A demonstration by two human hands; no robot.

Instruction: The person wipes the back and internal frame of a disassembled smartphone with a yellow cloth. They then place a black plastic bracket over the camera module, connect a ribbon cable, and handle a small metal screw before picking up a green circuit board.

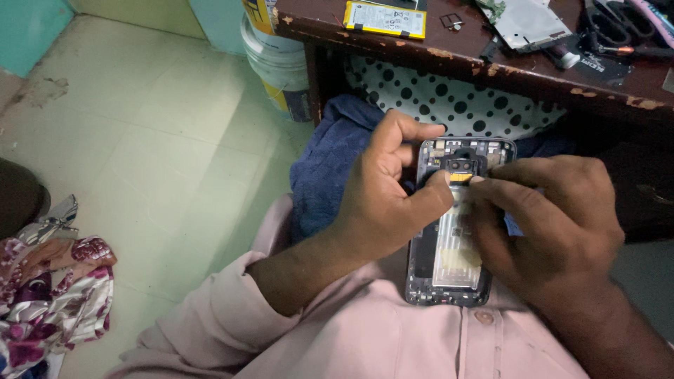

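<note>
Opened phone (449, 231) at frame centre, back off, resting against shirt (393, 337). Left hand (382, 200) clamped round its 9 o'clock edge, thumb on yellow flex tab (460, 178). Right hand (554, 224) pinching same tab from 3 o'clock. Light, rigid frame; flex likely thin, tear-prone. Best held by side rails. Table (491, 63) at 12 o'clock.

There is a single view, from a camera worn on the person's head. It looks steeply down over the chest and lap, close enough that the left hand (382, 200) and right hand (554, 224) fill the middle of the frame, with the opened phone (449, 267) between them. Beyond the hands, at the top edge, the near rim of the bench (449, 52) cuts across. Out past the left hand the green floor (161, 140) stretches away. No second view overlaps this one.
</note>
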